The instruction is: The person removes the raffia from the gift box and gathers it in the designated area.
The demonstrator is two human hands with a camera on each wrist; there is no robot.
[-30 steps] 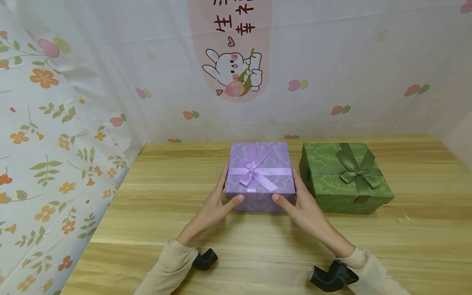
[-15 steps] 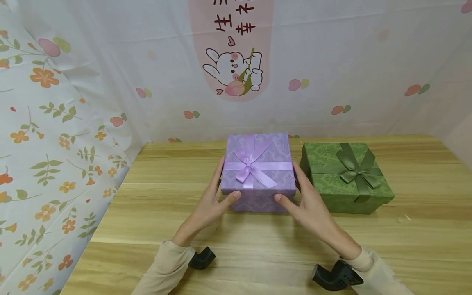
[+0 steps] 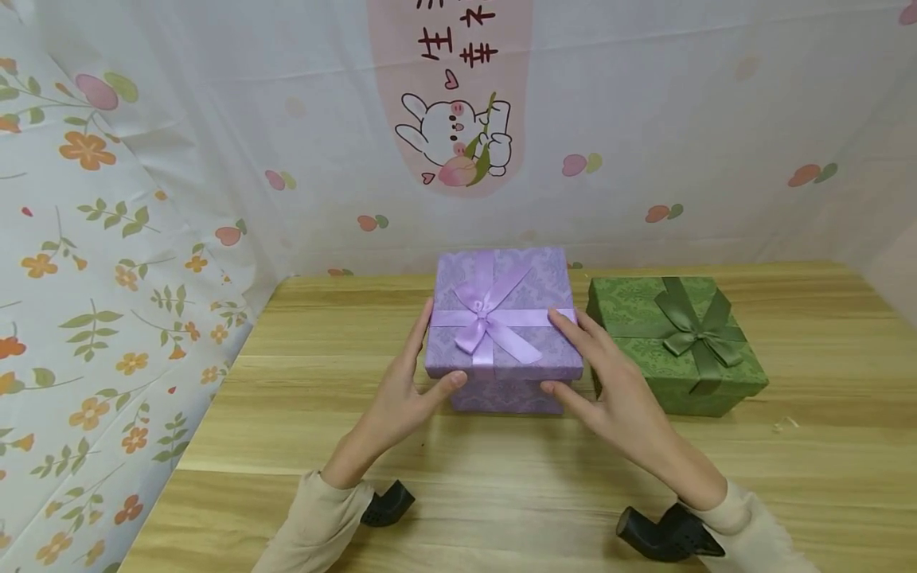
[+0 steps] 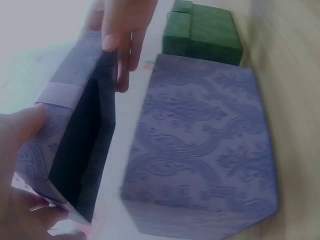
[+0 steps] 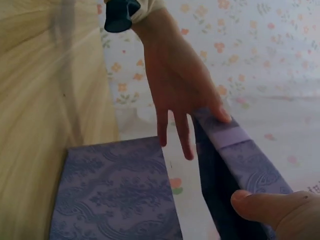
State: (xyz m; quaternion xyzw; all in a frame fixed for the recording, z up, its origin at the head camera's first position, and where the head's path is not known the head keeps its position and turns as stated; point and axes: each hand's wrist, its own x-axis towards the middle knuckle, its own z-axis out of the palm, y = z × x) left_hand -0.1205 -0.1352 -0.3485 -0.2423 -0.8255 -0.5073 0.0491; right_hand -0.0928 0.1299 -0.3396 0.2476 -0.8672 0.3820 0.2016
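A purple patterned gift box lid [image 3: 540, 274], tied with a lilac ribbon and bow [image 3: 483, 317], is raised above its matching box base [image 3: 507, 396]. In the left wrist view a gap separates the lid's dark inside [image 4: 85, 145] from the base [image 4: 200, 140]. My left hand [image 3: 392, 402] grips the lid's left side, thumb on the front edge. My right hand [image 3: 626, 398] holds the right side, its thumb at the front edge and one finger lying over the top. Some of the left hand's fingers hang below the lid in the right wrist view.
A green gift box [image 3: 641, 306] with a green ribbon bow stands close to the right of the purple one on the wooden table [image 3: 322, 382]. Small pale scraps [image 3: 786, 424] lie in front of it. A printed cloth [image 3: 286, 119] hangs behind and at the left.
Both hands have raised the purple lid off its base, which has stayed in place. My right hand has since shifted one finger from the lid's side onto its top.
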